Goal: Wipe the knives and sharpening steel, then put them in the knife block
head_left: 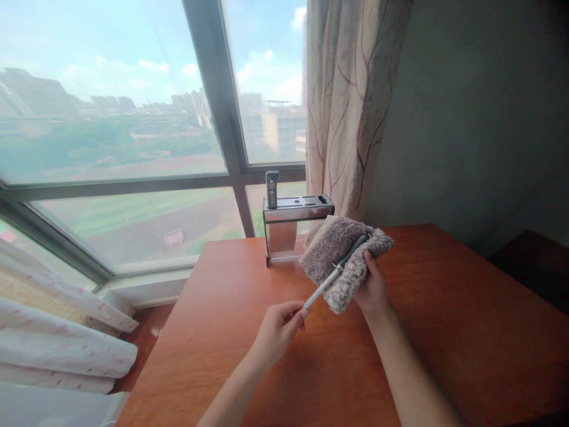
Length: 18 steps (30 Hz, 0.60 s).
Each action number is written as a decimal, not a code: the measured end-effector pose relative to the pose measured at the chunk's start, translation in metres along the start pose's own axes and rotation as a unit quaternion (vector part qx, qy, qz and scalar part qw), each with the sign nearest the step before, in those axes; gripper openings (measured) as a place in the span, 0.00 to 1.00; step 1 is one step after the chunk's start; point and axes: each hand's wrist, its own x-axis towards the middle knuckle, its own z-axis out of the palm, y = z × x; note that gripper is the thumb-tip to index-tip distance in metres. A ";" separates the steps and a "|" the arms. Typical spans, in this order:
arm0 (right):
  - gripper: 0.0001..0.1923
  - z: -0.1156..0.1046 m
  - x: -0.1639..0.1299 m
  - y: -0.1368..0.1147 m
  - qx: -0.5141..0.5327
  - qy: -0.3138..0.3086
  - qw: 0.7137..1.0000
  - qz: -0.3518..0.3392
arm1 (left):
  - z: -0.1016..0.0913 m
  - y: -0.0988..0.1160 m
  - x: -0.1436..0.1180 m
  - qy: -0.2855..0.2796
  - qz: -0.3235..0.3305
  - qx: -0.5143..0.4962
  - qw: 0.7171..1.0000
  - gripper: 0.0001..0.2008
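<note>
Here, pinching the pale end of a slim white-handled knife [331,280] between thumb and fingertips of the left hand [278,328], with the dark blade laid up across a folded, shaggy grey-and-cream cloth [344,259]. Cupping that cloth from beneath and behind in the right hand [372,289], thumb pressed over its lower edge close beside the blade, fingers hidden behind the pile, so exactly how they are curled cannot be told. Held so, probably, to keep skin behind thick fabric while the blade lies against it, and to keep the handle far out at the other end for steady control. Raised clear of the polished reddish-brown wooden tabletop [444,332], both hands well above the surface and near its far edge. Just behind the cloth, standing upright on the tabletop near the window, a shiny rectangular steel knife holder [288,228] with slots in its flat top; seated in the leftmost slot, one dark grey handle [271,188] poking straight up, the other slots showing nothing that can be made out. Further out, a patterned beige curtain [351,101] hanging at the right of the large window [133,118], and white pink-dotted bedding [62,344] low at the left.
</note>
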 end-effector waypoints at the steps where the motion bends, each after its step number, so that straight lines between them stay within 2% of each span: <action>1: 0.20 0.002 0.001 0.001 -0.012 0.003 1.000 -0.007 | 0.000 0.000 0.000 0.014 0.022 0.041 0.999 0.17; 3: 0.21 0.005 0.003 0.003 -0.037 0.016 0.999 -0.035 | 0.000 -0.001 -0.001 0.058 0.049 0.120 0.990 0.16; 5: 0.22 0.007 0.005 0.005 -0.060 0.035 0.995 -0.073 | 0.001 -0.002 -0.001 0.103 0.049 0.165 0.980 0.15; 8: 0.21 0.010 0.006 0.008 -0.074 0.055 0.991 -0.099 | 0.001 -0.004 0.001 0.101 0.040 0.139 0.984 0.17; 11: 0.21 0.008 0.005 0.006 -0.071 0.049 0.993 -0.080 | 0.001 -0.005 0.002 0.058 0.021 0.035 0.997 0.21; 13: 0.21 0.005 0.004 0.002 -0.065 0.038 0.995 -0.061 | 0.001 -0.003 0.002 0.016 -0.026 -0.052 0.998 0.23; 16: 0.19 -0.001 0.001 -0.004 -0.047 0.037 0.998 -0.036 | -0.001 0.002 -0.003 -0.102 -0.129 -0.165 0.973 0.26; 18: 0.18 -0.005 0.000 -0.008 -0.031 0.043 0.998 -0.023 | -0.002 0.004 -0.006 -0.168 -0.165 -0.211 0.949 0.25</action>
